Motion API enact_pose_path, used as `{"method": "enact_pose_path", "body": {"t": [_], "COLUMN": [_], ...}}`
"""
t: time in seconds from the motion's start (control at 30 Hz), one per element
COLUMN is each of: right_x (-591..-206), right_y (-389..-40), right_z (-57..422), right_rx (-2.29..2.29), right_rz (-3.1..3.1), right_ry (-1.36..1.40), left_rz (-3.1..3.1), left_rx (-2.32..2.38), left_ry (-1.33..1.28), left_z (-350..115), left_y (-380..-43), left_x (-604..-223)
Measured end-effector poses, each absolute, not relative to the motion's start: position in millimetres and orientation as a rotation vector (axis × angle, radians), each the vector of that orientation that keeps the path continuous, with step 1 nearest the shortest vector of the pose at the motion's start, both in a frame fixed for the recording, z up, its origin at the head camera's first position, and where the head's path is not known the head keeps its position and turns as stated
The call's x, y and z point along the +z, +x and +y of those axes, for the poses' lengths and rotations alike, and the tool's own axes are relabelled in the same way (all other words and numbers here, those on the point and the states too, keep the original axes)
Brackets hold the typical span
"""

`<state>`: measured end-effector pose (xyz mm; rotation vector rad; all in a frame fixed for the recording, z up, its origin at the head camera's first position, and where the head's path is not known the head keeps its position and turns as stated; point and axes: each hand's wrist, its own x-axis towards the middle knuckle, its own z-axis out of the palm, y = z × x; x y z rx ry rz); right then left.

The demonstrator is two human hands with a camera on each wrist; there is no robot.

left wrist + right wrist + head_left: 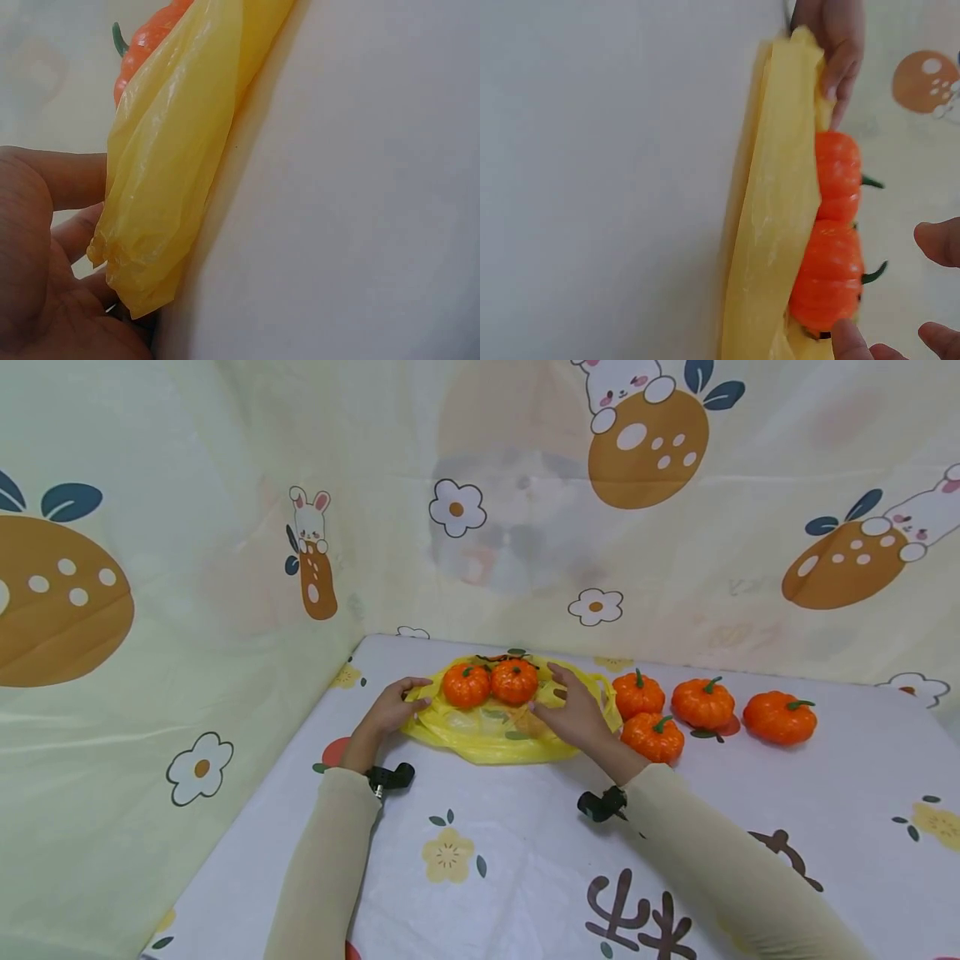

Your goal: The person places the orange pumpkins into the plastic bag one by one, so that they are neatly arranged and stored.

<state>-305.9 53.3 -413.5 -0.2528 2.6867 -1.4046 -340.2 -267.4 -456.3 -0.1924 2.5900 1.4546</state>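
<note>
A thin yellow plastic bag (480, 739) lies spread on the table, with two small orange toy pumpkins (467, 686) side by side at its far part. My left hand (392, 706) holds the bag's left end between thumb and fingers; in the left wrist view the crumpled plastic (150, 255) hides some fingertips. Over the bag's right part is my right hand (573, 710), its fingers spread and slightly bent. In the right wrist view, one fingertip (845, 337) appears close to the nearer pumpkin (829, 277); whether they touch I cannot tell.
Several more orange pumpkins (702, 702) with green stems stand on the table to the right of the bag, two close to my right wrist. A printed white cloth (525, 860) covers the table. Patterned cloth walls (525, 552) rise behind and on the left.
</note>
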Motion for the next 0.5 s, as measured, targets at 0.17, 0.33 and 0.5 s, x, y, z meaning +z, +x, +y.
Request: {"method": "enact_pose_path", "body": {"t": [0.17,0.33,0.5], "right_x": [-408.1,-405.4,-411.6], "right_y": [-279.4,-249.9,-225.0], "right_z": [71.4,84.2,96.0], "right_rx": [-1.473,-1.5,-1.48], "right_rz": [2.636,2.643,2.686], "right_ry": [-0.313,-0.341,-0.342], "left_rz": [2.587,2.585,2.587], "left_rx": [1.455,1.458,1.466], "left_ry": [-0.192,-0.175,-0.164], "left_z": [-266.6,-266.6,-266.0], "left_y": [-339.6,-338.4,-338.9], "left_x": [-454.6,-453.7,-454.2]}}
